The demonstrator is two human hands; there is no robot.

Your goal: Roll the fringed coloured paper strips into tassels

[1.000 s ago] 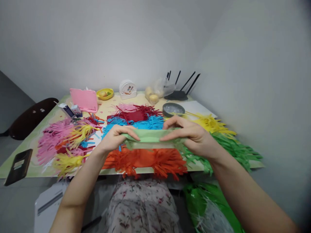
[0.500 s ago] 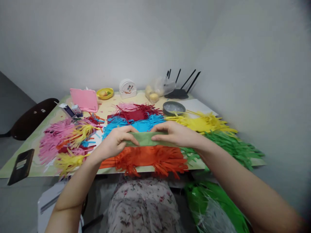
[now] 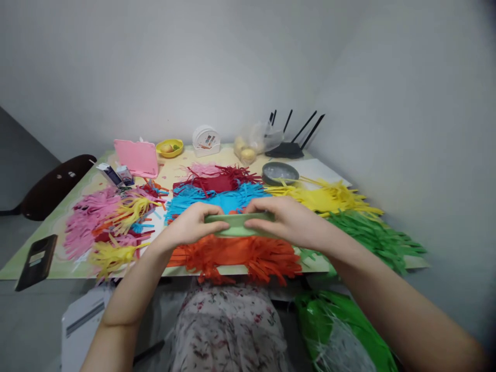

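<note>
A strip of light green paper [image 3: 236, 226] is held up between my two hands, above the table. My left hand [image 3: 196, 223] pinches its left part between thumb and fingers. Toward its right end, my right hand [image 3: 277, 219] grips it the same way. Just below lies fringed orange paper [image 3: 232, 251]. Behind the hands is fringed blue paper [image 3: 228, 199], with dark red fringed paper [image 3: 217, 182] beyond it. Whether the green strip is folded or layered, I cannot tell.
Yellow fringe [image 3: 323, 199] and green fringe [image 3: 360, 235] lie right; a pink, yellow and orange heap [image 3: 93, 217] lies left. A phone [image 3: 36, 261], pink tablet case [image 3: 137, 157], grey bowl [image 3: 279, 173], yellow dish [image 3: 169, 148] and black router [image 3: 285, 150] stand around. A green bag [image 3: 344, 330] sits below.
The light green strip has tilted, its top edge now curving between my hands. My left thumb has shifted right along it. The whole view has moved slightly.
</note>
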